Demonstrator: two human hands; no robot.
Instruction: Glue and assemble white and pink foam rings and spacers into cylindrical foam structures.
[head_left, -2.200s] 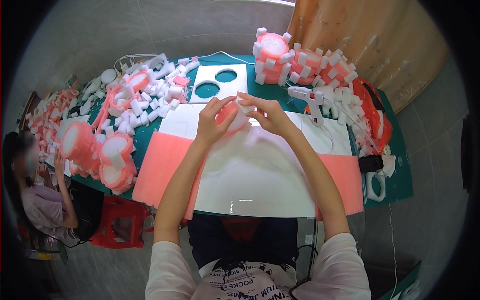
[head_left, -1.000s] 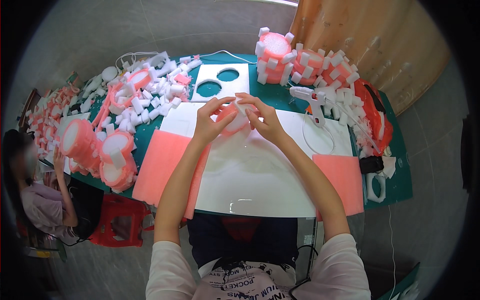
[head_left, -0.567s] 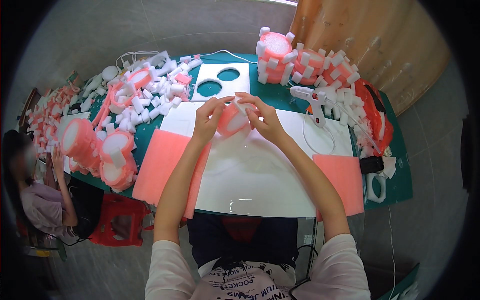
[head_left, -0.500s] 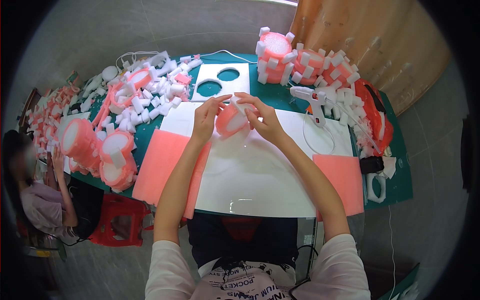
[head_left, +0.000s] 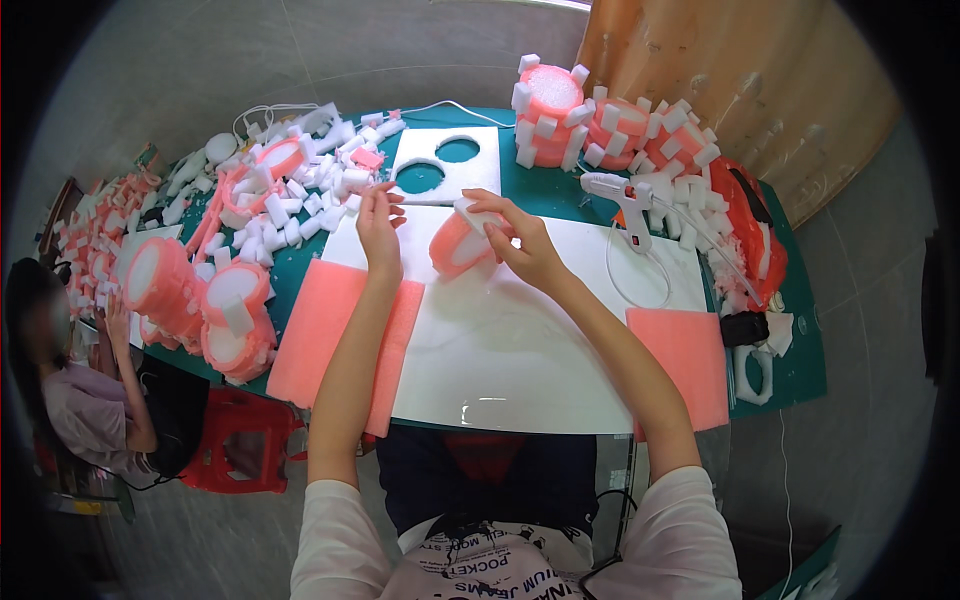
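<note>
A round foam piece [head_left: 456, 250], with a pink rim and a white face, stands tilted over the white board [head_left: 500, 340]. My right hand [head_left: 522, 242] pinches it at its upper right edge, where a small white block sits under the fingers. Away from the piece, to its left, is my left hand [head_left: 380, 236], its fingers apart and nothing seen in them. Its fingertips are close to the near edge of a heap of white foam blocks [head_left: 285, 215]. A white hot glue gun [head_left: 628, 205] rests to the right of my right hand.
Pink foam sheets [head_left: 685, 365] lie at both sides of the board. A white foam sheet with two round holes [head_left: 480, 180] is behind it. Foam rounds [head_left: 550, 110] studded with blocks stand far right; plainer rounds [head_left: 235, 315] stand left. Another person sits at the left.
My left hand has let go of the round foam piece and moved left toward the white blocks. My right hand still holds the piece in nearly the same place.
</note>
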